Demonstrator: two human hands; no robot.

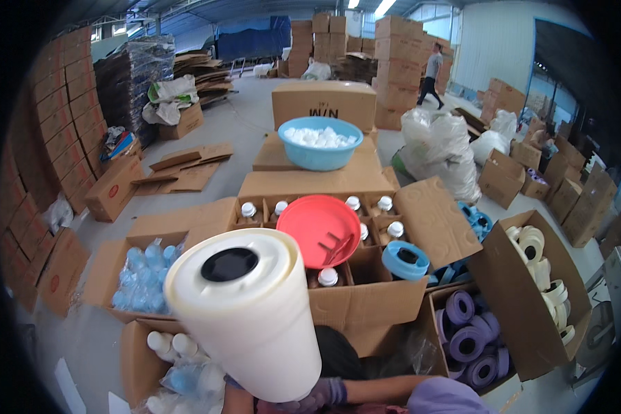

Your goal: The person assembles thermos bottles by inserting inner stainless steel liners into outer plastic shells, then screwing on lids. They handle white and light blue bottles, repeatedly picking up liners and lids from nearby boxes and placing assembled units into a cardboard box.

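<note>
A large white plastic canister (262,324), with a round black centre in its top, leans to the left close in front of me. At its base is my right hand (314,396) in a purple-grey glove, closed against it; the fingers are partly hidden. My left forearm runs up behind the canister, which hides the left hand's fingers. Beyond stands an open divided carton (366,297) of white-capped bottles (328,277). On it lie a red round plastic piece (310,221) with dark slots and a blue ring-shaped piece (395,265) with a black centre.
Behind the carton, a blue basin (317,160) of small white pieces rests on boxes. Left are light-blue plastic parts (141,283) and white bottles (160,343); right are purple rings (466,341) and a carton of cream rings (531,245). A person (431,74) walks far back.
</note>
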